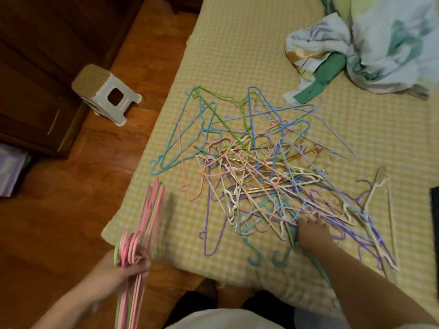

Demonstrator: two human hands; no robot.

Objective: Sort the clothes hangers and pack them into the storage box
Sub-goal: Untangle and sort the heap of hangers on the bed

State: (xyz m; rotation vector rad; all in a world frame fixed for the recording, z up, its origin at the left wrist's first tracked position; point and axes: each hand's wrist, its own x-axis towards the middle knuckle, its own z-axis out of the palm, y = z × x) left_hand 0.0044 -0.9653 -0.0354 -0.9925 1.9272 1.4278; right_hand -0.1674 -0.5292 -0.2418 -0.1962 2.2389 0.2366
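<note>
We see a bed (237, 55) with a yellow checked cover. Its left edge runs from the top down to a rounded corner near our left hand (135, 263). Past that edge is the wooden floor (71, 210), with open room between the bed and a dark wooden cabinet (35, 67). A small white stool (105, 93) stands on the floor near the cabinet, well away from our hands.

A big tangled pile of hangers (261, 167) lies in the middle of the bed. They are blue, green, purple, pink, cream and gold, all mixed up. The bed is bare to the left of the pile and above it. A bundle of crumpled cloth (380, 43) sits at the top right, just beside the farthest hangers.

Our left hand is curled tight around a bunch of pink and green hangers (147, 222). It holds them by the hooks, right at the corner of the bed, apart from the pile. The bunch looks blurry.

Our right hand (312, 230) reaches into the near side of the pile. Its fingers press down among the cream and purple hangers. We cannot tell if it is gripping one. Two teal hooks (255, 258) poke out just left of that arm.
</note>
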